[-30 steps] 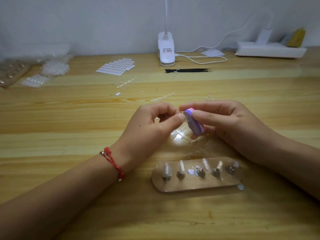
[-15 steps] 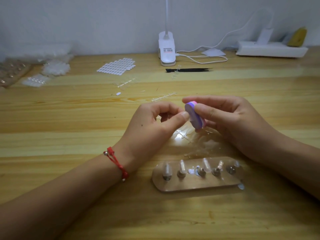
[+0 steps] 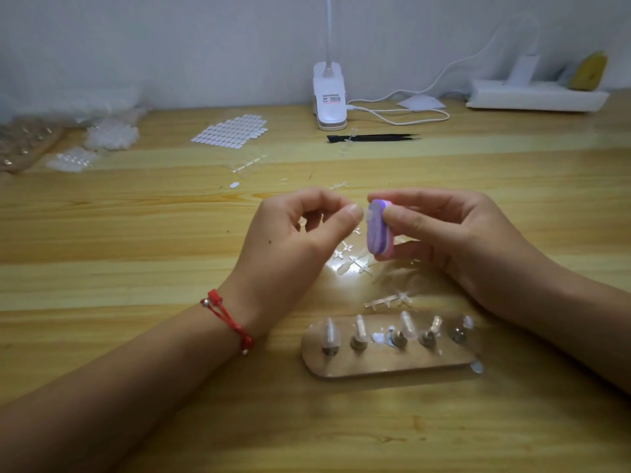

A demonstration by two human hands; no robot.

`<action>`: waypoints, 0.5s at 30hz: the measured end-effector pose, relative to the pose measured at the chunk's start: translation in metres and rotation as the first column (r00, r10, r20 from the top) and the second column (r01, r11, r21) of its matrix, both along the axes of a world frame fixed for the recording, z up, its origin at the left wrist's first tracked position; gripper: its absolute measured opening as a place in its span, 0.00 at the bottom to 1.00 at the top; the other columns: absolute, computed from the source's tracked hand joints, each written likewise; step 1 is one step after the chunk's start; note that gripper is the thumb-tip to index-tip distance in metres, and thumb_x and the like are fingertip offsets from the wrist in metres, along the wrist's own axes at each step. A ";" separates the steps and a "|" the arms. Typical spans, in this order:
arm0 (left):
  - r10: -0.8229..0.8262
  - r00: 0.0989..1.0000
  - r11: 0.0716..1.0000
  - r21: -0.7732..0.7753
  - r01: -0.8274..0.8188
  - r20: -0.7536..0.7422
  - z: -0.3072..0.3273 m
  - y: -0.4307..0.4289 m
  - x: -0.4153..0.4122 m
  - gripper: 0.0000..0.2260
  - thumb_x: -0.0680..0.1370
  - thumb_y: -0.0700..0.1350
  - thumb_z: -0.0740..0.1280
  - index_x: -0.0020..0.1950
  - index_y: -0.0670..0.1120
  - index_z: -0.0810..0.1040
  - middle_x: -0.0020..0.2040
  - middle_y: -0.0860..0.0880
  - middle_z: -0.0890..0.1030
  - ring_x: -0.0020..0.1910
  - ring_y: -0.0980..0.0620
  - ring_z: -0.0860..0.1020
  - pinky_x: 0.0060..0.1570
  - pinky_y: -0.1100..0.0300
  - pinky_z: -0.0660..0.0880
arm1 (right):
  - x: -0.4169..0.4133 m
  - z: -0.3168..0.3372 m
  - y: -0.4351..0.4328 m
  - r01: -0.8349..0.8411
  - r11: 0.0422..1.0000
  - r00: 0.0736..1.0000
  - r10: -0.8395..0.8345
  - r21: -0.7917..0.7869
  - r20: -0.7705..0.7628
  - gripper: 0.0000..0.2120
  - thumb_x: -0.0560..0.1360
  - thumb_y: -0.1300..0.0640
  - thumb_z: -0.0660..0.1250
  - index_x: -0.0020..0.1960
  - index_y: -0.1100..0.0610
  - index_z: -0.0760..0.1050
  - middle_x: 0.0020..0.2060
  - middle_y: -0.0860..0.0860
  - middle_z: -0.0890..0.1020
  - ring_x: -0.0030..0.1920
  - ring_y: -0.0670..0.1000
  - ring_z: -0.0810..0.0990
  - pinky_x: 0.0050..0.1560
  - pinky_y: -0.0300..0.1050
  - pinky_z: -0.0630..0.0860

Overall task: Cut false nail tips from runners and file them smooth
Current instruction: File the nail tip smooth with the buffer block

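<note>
Turned upright, file (image 3: 378, 230) in right hand (image 3: 454, 240) half hides nail tip (image 3: 366, 216).

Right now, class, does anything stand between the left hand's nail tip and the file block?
Nothing visible does: the nail tip, pinched by the left hand, lies against the file block held in the right hand.

Above the wooden table (image 3: 102, 233), the left hand (image 3: 293, 247) pinches a clear nail tip (image 3: 366, 216) between thumb and forefinger, touching the purple face of a small buffer block (image 3: 378, 230) held by the right hand (image 3: 454, 240). Cut runners (image 3: 387, 299) lie below them. Nearer the person, a wooden holder (image 3: 386, 365) carries pegs with clear tips. A white clip lamp (image 3: 329, 97) and black tweezers (image 3: 372, 138) sit at the back.
</note>
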State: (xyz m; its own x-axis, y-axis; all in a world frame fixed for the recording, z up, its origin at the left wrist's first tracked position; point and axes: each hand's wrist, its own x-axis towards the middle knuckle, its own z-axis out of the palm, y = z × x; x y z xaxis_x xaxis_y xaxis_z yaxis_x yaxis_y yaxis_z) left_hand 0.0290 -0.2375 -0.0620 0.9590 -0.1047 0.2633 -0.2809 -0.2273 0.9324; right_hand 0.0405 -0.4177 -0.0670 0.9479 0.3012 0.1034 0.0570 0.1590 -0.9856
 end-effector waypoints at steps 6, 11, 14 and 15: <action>0.004 1.000 1.000 0.019 -0.004 0.010 0.002 -0.002 -0.001 0.07 0.75 0.41 0.70 0.37 0.49 0.79 0.31 0.56 0.74 0.28 0.60 0.65 0.33 0.70 0.64 | 0.001 0.001 -0.002 0.020 0.999 1.000 -0.019 0.026 -0.020 0.12 0.66 0.56 0.72 0.49 0.56 0.85 0.41 0.54 0.86 0.42 0.48 0.85 0.41 0.40 0.81; -0.039 0.999 0.994 0.100 0.038 0.003 0.002 -0.002 -0.003 0.06 0.75 0.41 0.69 0.37 0.46 0.80 0.31 0.54 0.73 0.27 0.61 0.66 0.32 0.72 0.62 | 0.002 0.002 -0.003 0.066 0.997 0.998 -0.065 0.030 -0.013 0.11 0.67 0.56 0.71 0.49 0.56 0.85 0.40 0.54 0.86 0.42 0.48 0.84 0.41 0.40 0.81; -0.020 1.000 0.996 0.089 0.018 0.019 0.002 -0.001 -0.001 0.08 0.75 0.41 0.69 0.36 0.47 0.79 0.31 0.54 0.73 0.27 0.61 0.65 0.31 0.71 0.62 | 0.001 0.002 -0.003 0.028 0.999 1.000 -0.028 -0.025 0.000 0.12 0.66 0.55 0.72 0.49 0.55 0.85 0.41 0.53 0.86 0.41 0.47 0.84 0.40 0.37 0.80; -0.028 0.999 0.994 0.103 0.027 0.015 0.002 -0.001 -0.001 0.07 0.75 0.42 0.70 0.36 0.47 0.79 0.31 0.55 0.72 0.27 0.61 0.65 0.31 0.71 0.62 | 0.000 0.001 -0.002 0.019 0.999 1.000 -0.019 -0.043 0.003 0.12 0.66 0.55 0.72 0.49 0.54 0.85 0.41 0.53 0.86 0.40 0.47 0.84 0.40 0.37 0.79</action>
State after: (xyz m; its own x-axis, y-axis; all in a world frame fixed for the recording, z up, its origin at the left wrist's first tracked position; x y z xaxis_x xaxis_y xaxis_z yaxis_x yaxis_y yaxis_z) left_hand 0.0278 -0.2383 -0.0599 0.9510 -0.1584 0.2656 -0.3035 -0.3135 0.8998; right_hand 0.0408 -0.4192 -0.0664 0.9531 0.2877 0.0938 0.0626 0.1158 -0.9913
